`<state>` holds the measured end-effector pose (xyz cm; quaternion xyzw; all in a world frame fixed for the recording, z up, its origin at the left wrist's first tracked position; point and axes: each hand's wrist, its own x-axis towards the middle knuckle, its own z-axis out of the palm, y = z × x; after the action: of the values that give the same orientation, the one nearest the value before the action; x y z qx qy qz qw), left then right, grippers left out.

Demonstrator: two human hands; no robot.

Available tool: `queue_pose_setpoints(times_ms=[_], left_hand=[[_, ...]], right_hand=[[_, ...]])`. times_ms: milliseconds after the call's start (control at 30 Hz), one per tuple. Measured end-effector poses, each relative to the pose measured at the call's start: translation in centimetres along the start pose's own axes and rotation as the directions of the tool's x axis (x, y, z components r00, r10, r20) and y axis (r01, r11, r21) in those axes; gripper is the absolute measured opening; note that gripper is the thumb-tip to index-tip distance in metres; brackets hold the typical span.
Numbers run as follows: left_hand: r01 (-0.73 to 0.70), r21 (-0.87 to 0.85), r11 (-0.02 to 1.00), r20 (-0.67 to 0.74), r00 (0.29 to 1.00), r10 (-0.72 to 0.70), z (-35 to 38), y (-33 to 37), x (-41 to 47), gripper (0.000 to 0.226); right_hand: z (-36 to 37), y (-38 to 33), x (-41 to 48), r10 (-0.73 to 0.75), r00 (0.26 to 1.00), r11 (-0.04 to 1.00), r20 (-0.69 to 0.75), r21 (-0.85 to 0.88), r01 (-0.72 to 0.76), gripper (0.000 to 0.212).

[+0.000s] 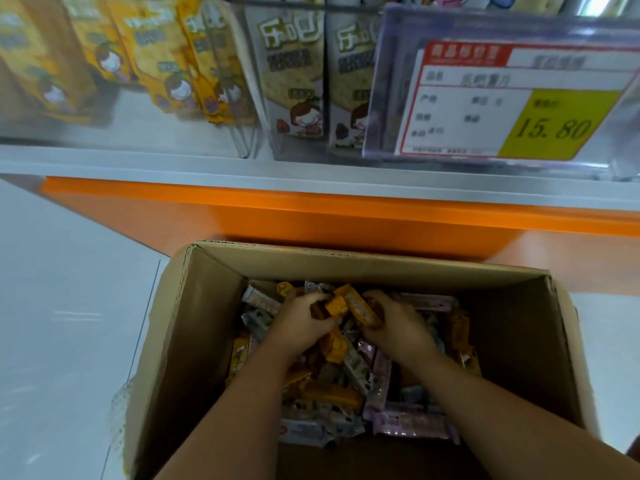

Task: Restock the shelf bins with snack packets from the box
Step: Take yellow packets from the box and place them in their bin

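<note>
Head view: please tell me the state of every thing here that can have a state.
Box: open, partly filled.
Snack packets: loose and mixed in the box.
Left hand: in the box, gripping orange packets.
Right hand: also gripping orange packets.
Left shelf bin: holds leaning yellow packets.
Right shelf bin: holds upright grey packets.
Price label: reads 15.80.

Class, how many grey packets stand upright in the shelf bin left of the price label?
2: left grey packet, right grey packet beside the price label, which may hide more.
</note>
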<state>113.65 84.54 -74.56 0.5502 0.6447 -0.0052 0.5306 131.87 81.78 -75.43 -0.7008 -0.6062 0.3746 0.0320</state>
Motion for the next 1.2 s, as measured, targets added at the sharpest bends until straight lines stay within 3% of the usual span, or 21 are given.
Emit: queue_pose_setpoints(times_ms=[300, 400, 733, 867, 967, 1033, 1200], left_hand=[[-0.017, -0.226, 0.974, 0.109, 0.993, 0.043, -0.9, 2.2, -1.9, 0.041], [-0.05, -0.223, 0.973, 0.103, 0.992, 0.075, -1.8, 3.5, -3.6, 0.044], [-0.259, -0.184, 0.948, -0.065, 0.966, 0.252, -6.1, 8.4, -13.3, 0.029], [-0.435, -0.198, 0.878, -0.21, 0.894, 0.395, -7.9, 10.4, -18.2, 0.022], [-0.54, -0.109, 0.834, -0.334, 0.811, 0.481, -9.2, 11.6, -21.5, 0.028], [-0.585, -0.072, 0.808, -0.414, 0.755, 0.509, -10.1, 11.8, -23.4, 0.032], [-0.696, -0.184, 0.694, -0.567, 0.652, 0.504, -13.0, 12.6, -26.8, 0.034]], right_hand=[[-3.2, -0.1, -2.4, -0.049, 0.997, 0.976, -0.064, 0.208, 0.061, 0.053], [-5.0, -1.2, -3.9, -0.066, 0.995, 0.963, -0.072, 0.258, 0.083, 0.055], [-11.3, -6.8, -11.5, -0.211, 0.937, 0.858, -0.278, 0.406, 0.314, 0.048], [-13.9, -9.3, -14.4, -0.283, 0.884, 0.774, -0.373, 0.456, 0.44, 0.051], [-15.8, -11.4, -16.5, -0.326, 0.845, 0.7, -0.423, 0.494, 0.517, 0.05], [-17.0, -13.1, -17.8, -0.355, 0.827, 0.643, -0.436, 0.528, 0.555, 0.049], [-20.1, -18.4, -20.0, -0.442, 0.767, 0.525, -0.465, 0.559, 0.642, 0.047]])
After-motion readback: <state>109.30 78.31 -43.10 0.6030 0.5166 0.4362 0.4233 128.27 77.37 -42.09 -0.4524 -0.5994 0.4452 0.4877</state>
